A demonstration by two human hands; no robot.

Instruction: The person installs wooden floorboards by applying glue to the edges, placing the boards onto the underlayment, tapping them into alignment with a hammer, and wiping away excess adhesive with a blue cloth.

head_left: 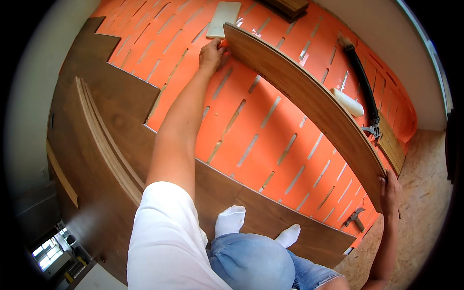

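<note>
While the person kneels on the laid dark floorboards (121, 121), both hands are far apart and grip one long wooden plank (309, 104) at its ends. The left hand (211, 54) clamps the far end, the right hand (389, 193) the near end. The plank stands on edge above the orange underlay (270, 140), near a hammer (355, 219).

Orange slotted underlay (270, 145) covers the floor; on it lie dark laid planks (121, 116), a hammer (355, 218) and a white block (223, 18).

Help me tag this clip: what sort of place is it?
Probably a room having its floor laid: orange underlay, laid dark boards, a hammer, and a plank held in both hands.
</note>
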